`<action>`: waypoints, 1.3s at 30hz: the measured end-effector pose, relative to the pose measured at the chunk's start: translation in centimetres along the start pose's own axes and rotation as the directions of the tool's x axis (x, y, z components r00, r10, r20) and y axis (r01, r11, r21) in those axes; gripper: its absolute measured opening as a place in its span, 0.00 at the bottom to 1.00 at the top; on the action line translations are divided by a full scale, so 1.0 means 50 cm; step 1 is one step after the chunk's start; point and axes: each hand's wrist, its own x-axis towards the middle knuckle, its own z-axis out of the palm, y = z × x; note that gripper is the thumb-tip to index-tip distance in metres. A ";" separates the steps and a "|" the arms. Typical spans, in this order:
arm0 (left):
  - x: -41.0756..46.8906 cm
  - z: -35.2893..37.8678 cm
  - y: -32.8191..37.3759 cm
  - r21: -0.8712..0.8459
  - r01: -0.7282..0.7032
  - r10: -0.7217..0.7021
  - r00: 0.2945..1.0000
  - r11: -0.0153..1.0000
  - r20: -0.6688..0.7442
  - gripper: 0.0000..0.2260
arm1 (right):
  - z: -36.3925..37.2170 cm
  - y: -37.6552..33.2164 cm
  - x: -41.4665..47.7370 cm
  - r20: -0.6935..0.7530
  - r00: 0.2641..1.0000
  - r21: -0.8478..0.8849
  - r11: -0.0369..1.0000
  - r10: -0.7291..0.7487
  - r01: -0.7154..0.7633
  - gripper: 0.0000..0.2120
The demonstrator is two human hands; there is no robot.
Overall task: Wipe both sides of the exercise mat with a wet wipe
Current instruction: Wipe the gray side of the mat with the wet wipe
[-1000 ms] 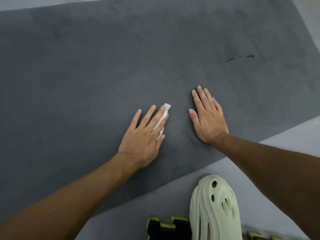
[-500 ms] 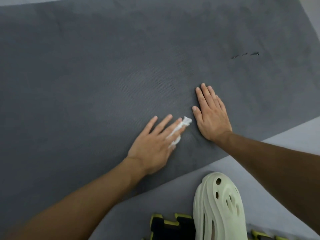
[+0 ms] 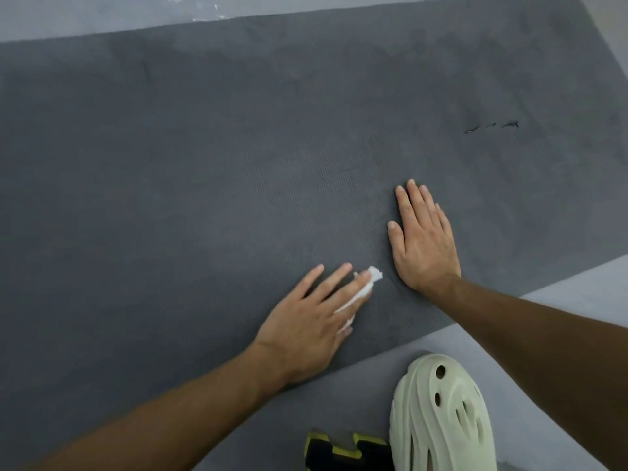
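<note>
A dark grey exercise mat (image 3: pixel 210 158) lies flat on the floor and fills most of the view. My left hand (image 3: pixel 312 317) presses a crumpled white wet wipe (image 3: pixel 368 278) onto the mat near its front edge, fingers straight over the wipe, which sticks out past my fingertips and thumb side. My right hand (image 3: pixel 423 239) lies flat on the mat just to the right, fingers straight and together, apart from the wipe.
A small tear (image 3: pixel 492 126) marks the mat at the right. Light grey floor (image 3: pixel 577 287) shows at the front right and the far edge. A pale green foam clog (image 3: pixel 441 416) and a black-and-yellow object (image 3: pixel 343 452) sit by the mat's front edge.
My left hand has slid the wipe to the right and toward me across the mat, ending close beside my right hand. The right hand has stayed planted.
</note>
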 end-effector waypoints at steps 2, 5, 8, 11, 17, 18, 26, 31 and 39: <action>-0.009 0.009 0.005 0.021 -0.047 0.046 0.999 0.999 0.029 0.28 | 0.001 0.000 0.000 -0.005 1.000 -0.005 1.000 -0.001 0.001 0.30; -0.010 -0.005 -0.039 0.039 -0.004 0.003 0.999 0.999 0.037 0.28 | 0.003 0.000 0.000 -0.014 1.000 -0.003 1.000 -0.004 0.004 0.31; -0.012 -0.031 -0.104 0.046 0.138 -0.139 0.990 0.989 0.015 0.28 | 0.003 0.000 0.000 -0.015 1.000 -0.002 1.000 -0.002 0.002 0.31; -0.020 -0.045 -0.166 0.045 0.269 -0.268 0.963 0.962 -0.022 0.28 | 0.002 0.000 0.001 -0.005 1.000 0.007 1.000 -0.003 0.003 0.32; -0.057 -0.081 -0.280 -0.047 0.581 -0.583 0.809 0.813 -0.083 0.28 | 0.009 -0.034 0.002 -0.023 0.997 0.070 0.995 0.077 -0.075 0.35; -0.067 -0.086 -0.295 -0.058 0.613 -0.615 0.783 0.788 -0.087 0.28 | 0.011 -0.043 0.002 -0.024 0.995 0.076 0.993 0.094 -0.092 0.35; -0.091 -0.084 -0.268 -0.048 0.623 -0.625 0.775 0.781 -0.100 0.29 | 0.014 -0.116 0.003 0.012 1.000 0.072 0.997 0.004 -0.005 0.36; -0.099 -0.047 -0.191 0.004 0.552 -0.549 0.831 0.834 -0.083 0.29 | 0.014 -0.226 0.009 0.094 0.959 0.042 0.963 -0.268 0.265 0.33; -0.223 -0.061 -0.270 -0.059 0.688 -0.690 0.720 0.724 -0.071 0.29 | 0.012 -0.274 0.027 0.132 0.946 0.035 0.955 -0.295 0.293 0.32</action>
